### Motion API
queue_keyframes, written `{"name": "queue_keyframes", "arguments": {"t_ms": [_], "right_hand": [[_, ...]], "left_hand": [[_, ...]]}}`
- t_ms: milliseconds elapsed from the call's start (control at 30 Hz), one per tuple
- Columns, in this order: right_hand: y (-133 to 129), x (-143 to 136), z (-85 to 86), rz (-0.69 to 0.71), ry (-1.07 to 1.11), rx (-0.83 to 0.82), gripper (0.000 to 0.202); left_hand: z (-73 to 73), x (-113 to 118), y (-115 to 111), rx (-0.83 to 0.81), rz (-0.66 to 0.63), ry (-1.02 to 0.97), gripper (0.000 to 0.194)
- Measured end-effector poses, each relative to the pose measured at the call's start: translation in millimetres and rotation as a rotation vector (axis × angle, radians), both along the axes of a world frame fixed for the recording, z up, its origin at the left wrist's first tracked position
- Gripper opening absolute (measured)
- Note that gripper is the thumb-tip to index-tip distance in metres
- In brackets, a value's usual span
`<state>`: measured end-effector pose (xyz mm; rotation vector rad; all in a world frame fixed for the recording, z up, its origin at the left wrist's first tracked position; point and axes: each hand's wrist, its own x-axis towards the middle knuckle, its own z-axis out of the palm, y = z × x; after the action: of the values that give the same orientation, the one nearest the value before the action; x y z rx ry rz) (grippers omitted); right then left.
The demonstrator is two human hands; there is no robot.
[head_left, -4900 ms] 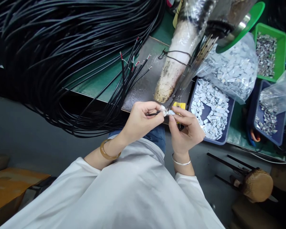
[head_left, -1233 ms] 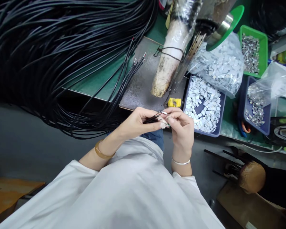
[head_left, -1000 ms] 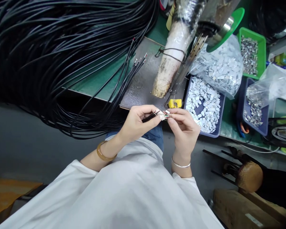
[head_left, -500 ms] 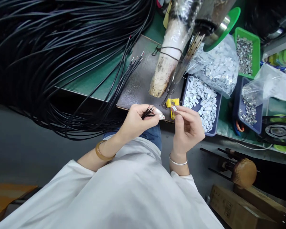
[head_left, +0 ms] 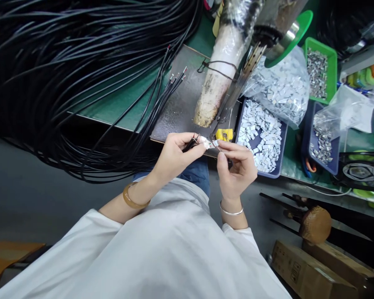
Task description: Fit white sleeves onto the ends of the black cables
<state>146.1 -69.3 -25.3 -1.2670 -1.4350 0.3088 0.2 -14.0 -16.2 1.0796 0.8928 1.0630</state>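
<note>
Near the bench's front edge my left hand (head_left: 179, 153) is closed on the end of a black cable (head_left: 190, 144), with thin wire ends and something white at the fingertips. Close on its right, my right hand (head_left: 237, 166) pinches a small pale metal piece (head_left: 216, 143) right beside those wire ends. Whether piece and wires touch is too small to tell. Just behind my right fingertips lies a yellow part (head_left: 224, 134) below a machine's tip. A blue tray (head_left: 279, 160) of similar pale pieces stands right of my right hand.
Many black cables (head_left: 96, 54) spread over the left of the green bench. A plastic-wrapped machine arm (head_left: 216, 83) slants above the dark plate (head_left: 177, 108). Farther right are a bag of pieces (head_left: 283, 87), a green tray (head_left: 333, 74) and another blue tray (head_left: 333, 164).
My right hand has moved left with the small piece, bringing it up to the wire ends in my left hand. The view has shifted slightly.
</note>
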Motion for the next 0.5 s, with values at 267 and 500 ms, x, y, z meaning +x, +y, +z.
{"name": "queue_keyframes", "arguments": {"t_ms": [267, 500], "right_hand": [[4.2, -2.6, -7.0, -0.018, -0.295, 0.152, 0.017], [7.3, 0.5, -9.3, 0.024, -0.187, 0.073, 0.014]], "left_hand": [[-0.3, 3.2, 1.7, 0.008, 0.054, 0.050, 0.014], [1.3, 6.6, 5.2, 0.047, 0.123, 0.108, 0.015]]}}
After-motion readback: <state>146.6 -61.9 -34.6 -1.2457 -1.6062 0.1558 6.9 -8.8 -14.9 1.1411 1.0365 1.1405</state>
